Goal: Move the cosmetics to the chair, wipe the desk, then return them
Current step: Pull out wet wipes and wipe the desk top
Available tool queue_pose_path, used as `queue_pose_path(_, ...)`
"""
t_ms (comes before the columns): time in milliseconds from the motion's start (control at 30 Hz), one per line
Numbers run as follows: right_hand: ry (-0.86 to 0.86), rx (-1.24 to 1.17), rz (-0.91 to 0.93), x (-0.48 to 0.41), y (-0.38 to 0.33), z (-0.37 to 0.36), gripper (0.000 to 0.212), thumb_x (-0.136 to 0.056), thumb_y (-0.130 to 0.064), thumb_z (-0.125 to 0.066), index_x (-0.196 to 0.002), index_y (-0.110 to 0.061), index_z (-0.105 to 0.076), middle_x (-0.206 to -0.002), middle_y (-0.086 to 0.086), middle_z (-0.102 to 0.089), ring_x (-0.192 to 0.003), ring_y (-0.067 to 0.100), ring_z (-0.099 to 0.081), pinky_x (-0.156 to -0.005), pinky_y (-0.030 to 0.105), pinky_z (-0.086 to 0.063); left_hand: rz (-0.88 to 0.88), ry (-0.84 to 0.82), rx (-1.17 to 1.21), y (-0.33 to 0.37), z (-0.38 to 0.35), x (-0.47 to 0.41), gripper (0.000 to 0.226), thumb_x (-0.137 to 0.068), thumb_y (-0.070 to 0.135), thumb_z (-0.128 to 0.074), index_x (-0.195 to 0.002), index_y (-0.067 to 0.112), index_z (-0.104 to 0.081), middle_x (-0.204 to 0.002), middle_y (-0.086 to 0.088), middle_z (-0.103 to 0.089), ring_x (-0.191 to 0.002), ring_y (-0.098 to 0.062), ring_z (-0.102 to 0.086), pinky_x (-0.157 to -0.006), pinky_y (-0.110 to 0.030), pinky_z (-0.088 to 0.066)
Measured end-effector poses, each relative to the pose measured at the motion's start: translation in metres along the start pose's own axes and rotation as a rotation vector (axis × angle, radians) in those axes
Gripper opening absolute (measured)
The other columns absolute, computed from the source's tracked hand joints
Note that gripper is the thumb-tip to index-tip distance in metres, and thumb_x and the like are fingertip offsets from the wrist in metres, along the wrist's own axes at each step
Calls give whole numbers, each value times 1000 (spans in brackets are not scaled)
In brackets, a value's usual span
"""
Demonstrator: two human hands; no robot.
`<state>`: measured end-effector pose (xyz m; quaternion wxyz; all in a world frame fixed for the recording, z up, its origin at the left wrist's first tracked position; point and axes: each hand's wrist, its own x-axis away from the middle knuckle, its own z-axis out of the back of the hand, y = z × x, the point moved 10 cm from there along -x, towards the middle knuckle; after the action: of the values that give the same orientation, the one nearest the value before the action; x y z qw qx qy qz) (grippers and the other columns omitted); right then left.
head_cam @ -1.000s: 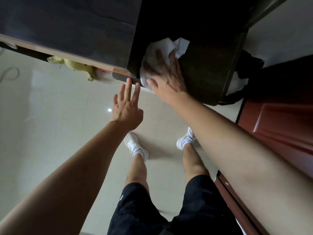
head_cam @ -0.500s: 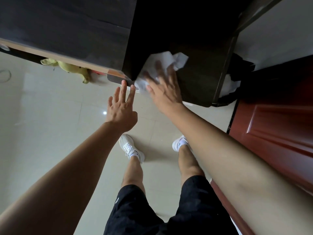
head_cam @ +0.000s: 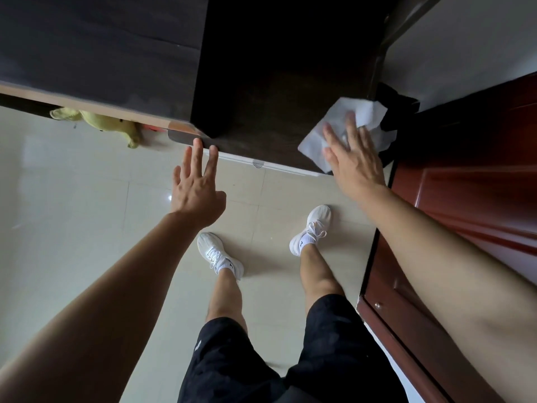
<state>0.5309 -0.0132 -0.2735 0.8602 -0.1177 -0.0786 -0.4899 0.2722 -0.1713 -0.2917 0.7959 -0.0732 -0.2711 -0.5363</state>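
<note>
Pressing down with the straight, spread fingers of the right hand on a crumpled white paper wipe, palm flat, nothing curled or pinched. Spread out right of centre in the frame, at the near right corner of the dark brown wooden bench, with its far end crumpled up at the bench's right edge. Further left, touching the bench's near edge with the straight fingertips of the left hand, relaxed and holding nothing, thumb out to the right. Just behind the wipe, toward the upper right, a dark shape too dim to make out. Lower down, on the pale glossy floor tiles, two white lace-up sneakers with white socks, then bare legs and black shorts at bottom centre. At upper left, tucked under the bench edge, a soft yellow plush toy lying on the floor. Along the right side, a reddish-brown panelled wooden door.
</note>
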Motion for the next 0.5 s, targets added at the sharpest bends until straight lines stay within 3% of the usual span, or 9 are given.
queue_pose_path(133, -34, -23, -158, -60, -40, 2, 54, -108, -43, -24, -160, -29, -17, -164, 29, -3, -148, 51, -13, -123, 52, -11, -11, -1, -11, -1, 0, -1, 90, -88, 25, -58, -157, 25, 0, -165, -10, 13, -152, -32, 9, -121, -53, -8)
queue_pose_path(233, -53, -29, -10, -75, -105, -5, 57, -107, -41, -28, -160, -32, -11, -165, 26, 2, -150, 52, -3, -124, 54, -5, -13, 1, -21, -3, 0, -2, 92, -86, 25, -59, -158, 24, -1, -166, -11, 11, -153, -31, 8, -121, -53, -8)
queue_pose_path(367, -85, 16, 172, -30, -117, -20, 51, -108, -39, -24, -158, -34, -22, -165, 23, -8, -149, 49, -14, -124, 52, -8, -23, 7, -11, -5, -1, -3, 93, -85, 28, -61, -158, 23, -3, -166, -10, 10, -153, -30, 8, -121, -52, -8)
queue_pose_path(500, -28, 21, 16, 26, -33, -16, 47, -110, -37, -29, -156, -29, -32, -162, 26, -17, -140, 52, -33, -120, 55, -23, -49, 14, -6, -5, -1, -1, 91, -89, 27, -61, -158, 26, -2, -166, -9, 10, -153, -31, 9, -122, -53, -7)
